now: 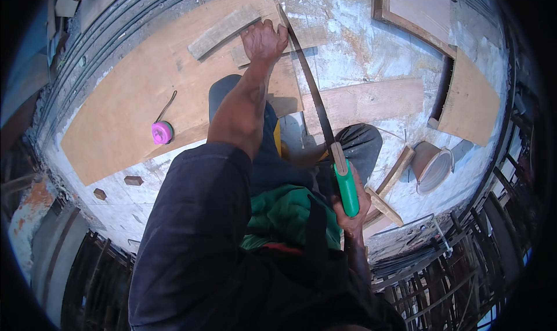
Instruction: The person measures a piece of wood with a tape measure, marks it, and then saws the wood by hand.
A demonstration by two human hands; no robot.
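My right hand (358, 203) is wrapped round the green handle of a handsaw (314, 93). Its long dark blade slants up and to the left, and the tip reaches past my left hand. My left hand (265, 42), fingers curled, bears down on a short wooden strip (310, 38) that lies across the edge of a large plywood sheet (125, 107). The blade runs over this strip just right of my fingers. Beside the left hand, a second greyish wooden strip (223, 32) rests on the plywood. My left knee is on or close above the sheet.
A pink tape measure (162, 132) lies on the plywood. Small wood blocks (133, 180) sit nearer left. To the right are a flat board (371, 101), crossed wooden pieces (395, 171), a bucket (434, 169) on its side and a wood-framed panel (418, 9). Long rods (130, 26) run far left.
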